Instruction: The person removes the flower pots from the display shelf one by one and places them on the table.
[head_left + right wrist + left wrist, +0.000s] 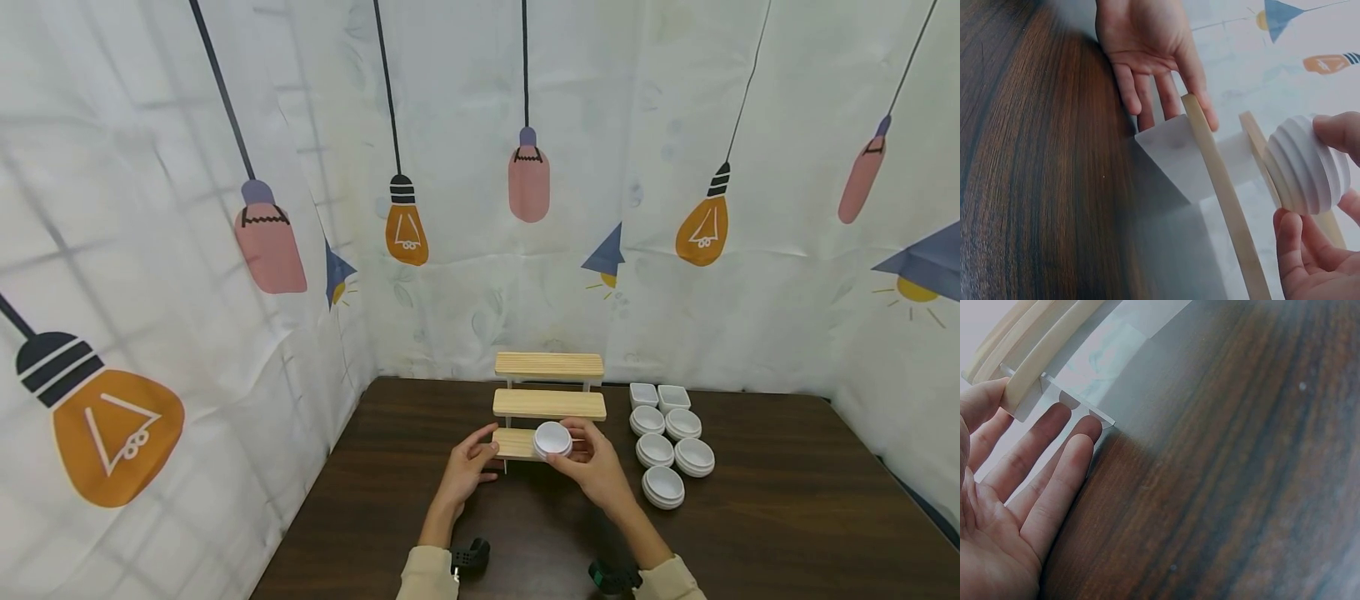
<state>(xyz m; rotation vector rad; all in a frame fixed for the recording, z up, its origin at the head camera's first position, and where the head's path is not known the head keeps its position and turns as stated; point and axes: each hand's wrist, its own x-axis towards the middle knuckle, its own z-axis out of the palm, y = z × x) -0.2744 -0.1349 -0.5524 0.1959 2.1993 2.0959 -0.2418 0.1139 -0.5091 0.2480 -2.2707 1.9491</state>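
Right hand (pixel 596 471) pinches bowl (pixel 552 439) by ribbed wall, at lowest step of rack (pixel 550 404). Left hand (pixel 468 467), fingers spread, steadies rack's left end. Bowl probably ceramic: rigid, light, glazed-slick, chip-prone. Grip ribbed sides, not rim.

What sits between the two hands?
The bottom shelf of the stepped rack: left hand steadies its end, right hand holds a bowl. Head view.

Dark wood-grain table (pixel 787 517), set in a corner. White fabric backdrop (pixel 465 275) on three sides, printed with hanging coloured bulbs.
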